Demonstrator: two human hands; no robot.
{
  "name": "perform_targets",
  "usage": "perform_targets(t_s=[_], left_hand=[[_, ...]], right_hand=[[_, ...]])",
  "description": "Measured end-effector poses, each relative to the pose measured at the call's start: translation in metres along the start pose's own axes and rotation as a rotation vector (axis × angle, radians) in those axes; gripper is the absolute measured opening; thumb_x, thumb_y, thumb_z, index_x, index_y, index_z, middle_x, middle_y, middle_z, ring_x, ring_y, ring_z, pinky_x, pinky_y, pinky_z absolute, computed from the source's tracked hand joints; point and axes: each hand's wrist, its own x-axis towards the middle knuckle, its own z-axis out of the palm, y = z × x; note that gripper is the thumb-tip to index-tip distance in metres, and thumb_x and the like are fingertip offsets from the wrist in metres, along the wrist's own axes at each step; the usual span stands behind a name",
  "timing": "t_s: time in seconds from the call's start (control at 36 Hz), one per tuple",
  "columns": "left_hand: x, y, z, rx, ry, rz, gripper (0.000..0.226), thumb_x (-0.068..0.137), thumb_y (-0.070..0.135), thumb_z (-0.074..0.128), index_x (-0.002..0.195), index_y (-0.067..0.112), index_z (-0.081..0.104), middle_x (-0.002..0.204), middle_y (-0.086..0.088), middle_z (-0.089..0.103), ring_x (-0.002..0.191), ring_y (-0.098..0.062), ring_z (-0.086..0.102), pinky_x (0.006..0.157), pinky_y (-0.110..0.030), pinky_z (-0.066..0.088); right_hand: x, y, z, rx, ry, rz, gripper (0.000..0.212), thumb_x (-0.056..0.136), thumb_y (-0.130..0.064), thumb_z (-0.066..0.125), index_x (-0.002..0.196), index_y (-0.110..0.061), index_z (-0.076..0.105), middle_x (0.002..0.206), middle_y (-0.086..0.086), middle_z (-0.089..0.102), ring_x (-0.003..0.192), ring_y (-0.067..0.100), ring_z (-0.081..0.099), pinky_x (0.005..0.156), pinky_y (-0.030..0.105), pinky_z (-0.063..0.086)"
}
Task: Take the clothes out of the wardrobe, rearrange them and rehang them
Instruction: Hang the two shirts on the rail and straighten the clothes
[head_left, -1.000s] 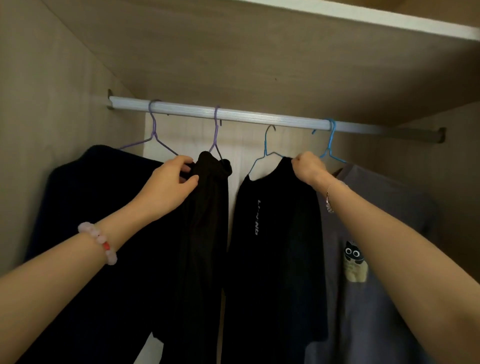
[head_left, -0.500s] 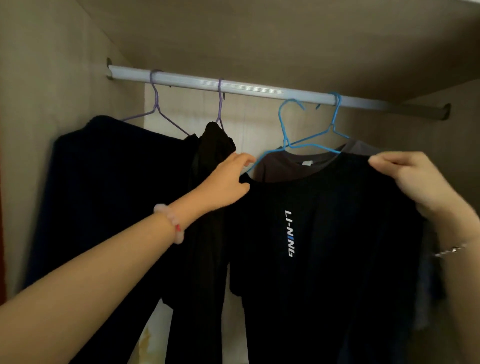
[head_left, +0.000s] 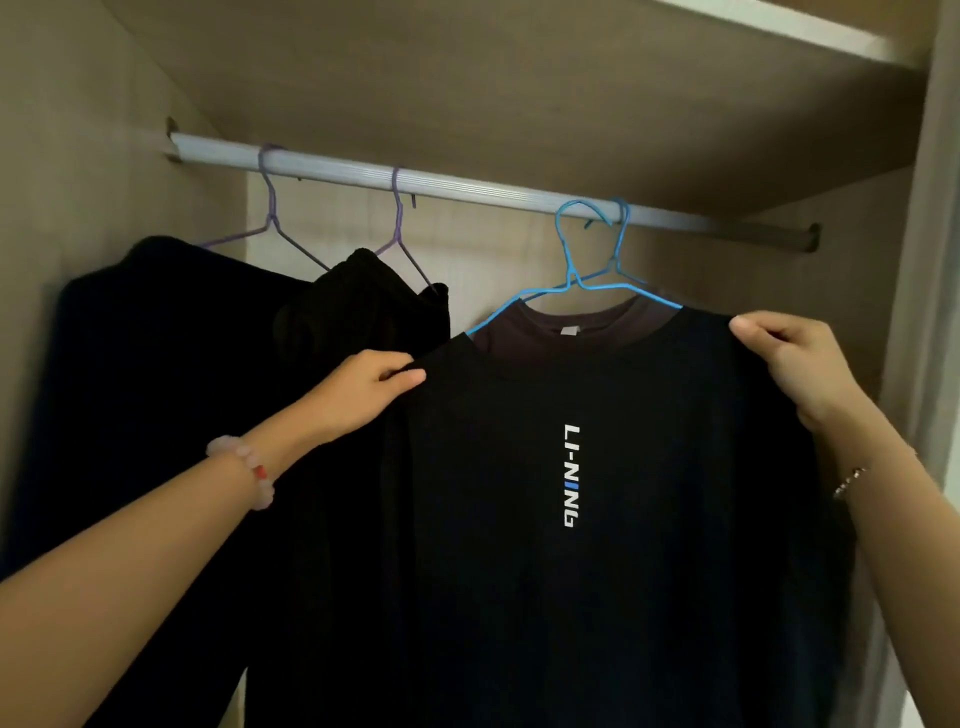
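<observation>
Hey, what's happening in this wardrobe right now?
A person holds a black shirt by its shoulders, left hand pinching one, right hand the other, spread out in front of the rail. It sits on a blue hanger; whether that hook is on the rail is unclear. Behind it hangs a dark shirt, and two purple hangers carry dark clothes further left.

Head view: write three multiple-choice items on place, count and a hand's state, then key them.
1. The lettered shirt is: A behind the brown shirt; B in front of it; C on the floor.
2. How many purple hangers on the rail? A two; B one; C four.
3. The right hand is: A open; B gripping a hook; C pinching the lettered shirt.
B: the brown collar shows behind its neckline. A: two purple hooks loop the rail. C: thumb and fingers close on its shoulder.
</observation>
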Motion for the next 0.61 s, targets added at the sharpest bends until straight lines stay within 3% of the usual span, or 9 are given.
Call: perform_targets(t_s=[0.06,0.14,0.22,0.31,0.39,0.44,0.47,0.53,0.61], left_hand=[[-0.010,0.014,-0.010,-0.054,0.024,0.041,0.028,0.094,0.026,0.051,0.085,0.007,0.068,0.087,-0.010,0.069,0.086,-0.017,0.066,0.082,-0.029,0.050],[-0.024,0.037,-0.022,-0.135,0.066,0.088,0.029,0.094,0.022,0.051,0.079,0.000,0.063,0.074,-0.007,0.060,0.072,-0.012,0.058,0.072,-0.026,0.046],[-0.033,0.050,-0.035,-0.121,0.197,0.093,0.030,0.095,0.021,0.049,0.075,0.002,0.061,0.069,-0.007,0.054,0.066,-0.010,0.052,0.069,-0.028,0.042],[-0.039,0.053,-0.044,0.003,0.359,0.050,0.036,0.096,0.025,0.046,0.082,-0.004,0.062,0.081,-0.022,0.060,0.076,-0.029,0.058,0.075,-0.041,0.046],[-0.044,0.059,-0.046,0.140,0.468,0.035,0.037,0.097,0.025,0.045,0.079,-0.004,0.059,0.075,-0.020,0.058,0.074,-0.032,0.055,0.070,-0.040,0.043],[-0.046,0.063,-0.043,0.232,0.508,0.050,0.035,0.097,0.024,0.045,0.078,-0.002,0.058,0.070,-0.013,0.057,0.071,-0.027,0.054,0.065,-0.036,0.038],[-0.048,0.065,-0.041,0.280,0.524,0.064,0.034,0.097,0.023,0.044,0.077,0.000,0.058,0.068,-0.010,0.057,0.069,-0.026,0.055,0.063,-0.033,0.037],[-0.052,0.069,-0.035,0.374,0.546,0.098,0.032,0.097,0.024,0.043,0.076,0.004,0.056,0.063,-0.003,0.053,0.066,-0.023,0.054,0.062,-0.030,0.035],[-0.056,0.072,-0.024,0.488,0.553,0.145,0.028,0.098,0.027,0.040,0.078,0.011,0.051,0.064,-0.005,0.055,0.065,-0.030,0.057,0.060,-0.036,0.041]], right_hand=[[0.011,-0.003,0.008,-0.025,0.027,-0.031,0.015,0.092,-0.015,0.055,0.094,-0.007,0.068,0.082,-0.002,0.064,0.068,-0.007,0.056,0.063,0.002,0.043],[0.027,-0.007,0.025,-0.090,0.037,-0.072,0.012,0.090,-0.016,0.059,0.085,-0.017,0.070,0.080,-0.005,0.065,0.067,-0.011,0.056,0.077,0.020,0.044],[0.042,-0.012,0.048,-0.181,0.021,-0.106,0.013,0.089,-0.024,0.059,0.085,-0.024,0.072,0.088,-0.004,0.069,0.090,0.011,0.062,0.089,0.033,0.045],[0.051,-0.018,0.073,-0.453,-0.002,-0.123,0.022,0.090,-0.028,0.057,0.107,-0.023,0.070,0.111,0.008,0.066,0.108,0.029,0.059,0.095,0.036,0.042],[0.043,-0.038,0.101,-0.602,0.004,-0.172,0.030,0.089,-0.027,0.055,0.118,-0.025,0.062,0.117,0.014,0.058,0.109,0.035,0.054,0.095,0.040,0.041],[0.022,-0.064,0.121,-0.508,0.049,-0.197,0.022,0.089,-0.032,0.052,0.103,-0.023,0.066,0.105,0.008,0.064,0.100,0.030,0.059,0.085,0.038,0.045],[0.008,-0.079,0.131,-0.403,0.014,-0.165,0.023,0.089,-0.037,0.050,0.089,-0.022,0.068,0.093,0.005,0.068,0.089,0.026,0.062,0.080,0.036,0.047],[-0.023,-0.109,0.149,-0.087,-0.246,-0.003,0.039,0.090,-0.045,0.049,0.068,-0.017,0.067,0.066,0.002,0.066,0.062,0.018,0.063,0.066,0.030,0.050],[-0.055,-0.137,0.166,0.130,-0.691,0.246,0.054,0.087,-0.058,0.047,0.077,-0.010,0.069,0.065,0.002,0.068,0.060,0.014,0.066,0.062,0.025,0.056]])
